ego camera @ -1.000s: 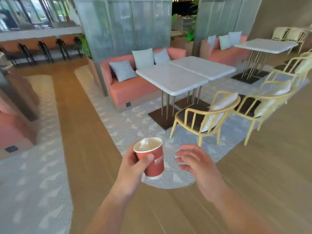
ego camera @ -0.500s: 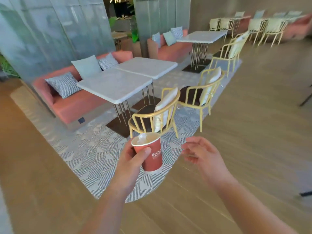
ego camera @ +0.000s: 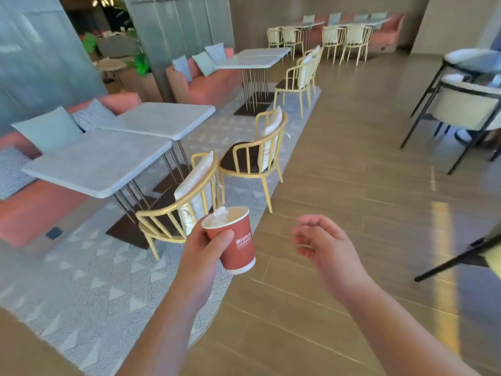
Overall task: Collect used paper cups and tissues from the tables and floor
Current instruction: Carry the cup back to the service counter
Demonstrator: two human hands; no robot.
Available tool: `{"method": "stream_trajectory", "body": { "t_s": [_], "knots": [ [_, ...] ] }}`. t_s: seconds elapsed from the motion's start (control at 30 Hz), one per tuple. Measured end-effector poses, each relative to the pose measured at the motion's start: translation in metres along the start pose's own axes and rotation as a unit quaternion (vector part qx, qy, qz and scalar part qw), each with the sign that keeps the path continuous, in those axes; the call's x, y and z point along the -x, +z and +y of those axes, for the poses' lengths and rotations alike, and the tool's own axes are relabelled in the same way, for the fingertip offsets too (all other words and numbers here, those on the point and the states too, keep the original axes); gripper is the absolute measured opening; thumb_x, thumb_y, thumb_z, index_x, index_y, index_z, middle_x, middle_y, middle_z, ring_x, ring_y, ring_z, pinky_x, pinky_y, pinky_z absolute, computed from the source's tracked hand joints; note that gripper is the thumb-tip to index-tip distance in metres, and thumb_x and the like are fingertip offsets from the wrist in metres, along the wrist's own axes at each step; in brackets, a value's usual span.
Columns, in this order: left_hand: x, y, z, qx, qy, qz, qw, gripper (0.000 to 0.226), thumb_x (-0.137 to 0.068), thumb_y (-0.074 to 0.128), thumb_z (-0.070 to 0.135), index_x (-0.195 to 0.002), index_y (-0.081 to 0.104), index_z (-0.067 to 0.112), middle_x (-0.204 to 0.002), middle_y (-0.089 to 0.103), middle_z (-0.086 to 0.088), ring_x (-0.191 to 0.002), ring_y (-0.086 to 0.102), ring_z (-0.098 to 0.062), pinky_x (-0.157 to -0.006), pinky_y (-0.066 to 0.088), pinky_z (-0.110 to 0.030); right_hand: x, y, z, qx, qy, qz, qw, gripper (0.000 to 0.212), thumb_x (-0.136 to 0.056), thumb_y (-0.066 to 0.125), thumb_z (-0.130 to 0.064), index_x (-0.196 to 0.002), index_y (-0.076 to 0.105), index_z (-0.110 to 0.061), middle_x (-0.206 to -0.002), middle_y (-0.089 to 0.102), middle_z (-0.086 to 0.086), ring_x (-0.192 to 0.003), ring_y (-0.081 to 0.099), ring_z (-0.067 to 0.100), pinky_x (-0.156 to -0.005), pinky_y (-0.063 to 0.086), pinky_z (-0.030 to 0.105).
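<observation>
Red paper cup (ego camera: 235, 241), printed with white lettering and banded white at its base, sits in the person's left hand (ego camera: 202, 256), tilted a little to the right, with the thumb pressed across its front and the other fingers wrapped behind it. A crumpled white tissue (ego camera: 220, 214) pokes up from inside the cup's mouth. The right hand (ego camera: 326, 246) hangs in the air beside the cup, apart from it, fingers loosely curled and holding nothing.

Both hands are raised over the edge where a grey patterned rug (ego camera: 89, 289) meets the wooden floor (ego camera: 352, 164). Just beyond the cup stands a yellow chair (ego camera: 179, 210) with a white cushion on its back, pulled up to a pair of pale stone-topped tables (ego camera: 108, 156) set side by side. A second yellow chair (ego camera: 257, 156) stands near it on the rug. Behind the tables runs a pink sofa (ego camera: 32, 213) with grey and patterned cushions. Another table (ego camera: 253, 58) with more yellow chairs lies further back, and dark-framed white chairs (ego camera: 466, 104) stand well apart on the right.
</observation>
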State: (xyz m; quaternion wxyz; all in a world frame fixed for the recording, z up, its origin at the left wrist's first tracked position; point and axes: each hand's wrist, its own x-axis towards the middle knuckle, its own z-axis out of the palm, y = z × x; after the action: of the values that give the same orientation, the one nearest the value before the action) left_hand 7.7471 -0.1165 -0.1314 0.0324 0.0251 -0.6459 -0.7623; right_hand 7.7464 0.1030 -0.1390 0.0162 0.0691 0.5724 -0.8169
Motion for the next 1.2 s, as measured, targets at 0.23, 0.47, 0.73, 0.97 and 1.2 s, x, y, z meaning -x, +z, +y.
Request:
{"method": "stream_trajectory", "body": {
  "t_s": [0.23,0.47,0.73,0.97,1.2],
  "knots": [
    [-0.072,0.047,-0.019,-0.007,-0.007,-0.037,0.999,0.050,-0.058,0.077,0.043,-0.106,0.074,0.031,-0.109,0.077,0.001,-0.104,0.070,-0.016,-0.095,0.053,-0.044,-0.049,-0.049,-0.006,-0.010,-0.007,0.063,0.998,0.013,-0.087,0.059,-0.008,-0.092,0.067,-0.018,-0.085,0.074,0.005,-0.075,0.060,0.020,-0.068,0.047,0.032],
    [-0.187,0.088,-0.039,0.001,-0.028,-0.071,0.997,0.058,-0.058,0.077,0.046,-0.112,0.070,0.027,-0.106,0.077,0.003,-0.100,0.072,-0.013,-0.089,0.054,-0.039,-0.143,-0.074,-0.021,-0.029,-0.018,0.117,0.993,0.026,-0.092,0.053,-0.001,-0.088,0.070,-0.019,-0.088,0.071,0.009,-0.077,0.061,0.023,-0.070,0.047,0.034],
    [-0.348,0.139,-0.042,0.012,-0.018,-0.137,0.990,0.050,-0.061,0.077,0.045,-0.109,0.073,0.035,-0.109,0.077,0.004,-0.101,0.072,-0.011,-0.082,0.056,-0.029,-0.278,-0.081,-0.071,-0.015,-0.041,0.153,0.987,0.014,-0.081,0.061,-0.013,-0.089,0.071,-0.020,-0.088,0.070,0.009,-0.075,0.062,0.021,-0.071,0.047,0.033],
    [-0.454,0.197,-0.013,0.015,0.023,-0.209,0.978,0.032,-0.064,0.076,0.045,-0.097,0.076,0.044,-0.105,0.077,0.007,-0.097,0.072,-0.006,-0.077,0.055,-0.026,-0.358,-0.089,-0.120,0.001,-0.087,0.152,0.985,0.015,-0.079,0.061,-0.017,-0.087,0.072,-0.023,-0.088,0.071,0.007,-0.077,0.063,0.019,-0.069,0.048,0.031],
    [-0.515,0.268,-0.016,0.016,0.012,-0.238,0.971,0.037,-0.061,0.078,0.044,-0.098,0.076,0.038,-0.101,0.077,0.008,-0.096,0.071,-0.007,-0.086,0.050,-0.037,-0.414,-0.133,-0.158,-0.006,-0.120,0.169,0.978,0.015,-0.077,0.061,-0.020,-0.088,0.071,-0.022,-0.087,0.071,0.007,-0.076,0.064,0.019,-0.072,0.048,0.034]
  ]
}}
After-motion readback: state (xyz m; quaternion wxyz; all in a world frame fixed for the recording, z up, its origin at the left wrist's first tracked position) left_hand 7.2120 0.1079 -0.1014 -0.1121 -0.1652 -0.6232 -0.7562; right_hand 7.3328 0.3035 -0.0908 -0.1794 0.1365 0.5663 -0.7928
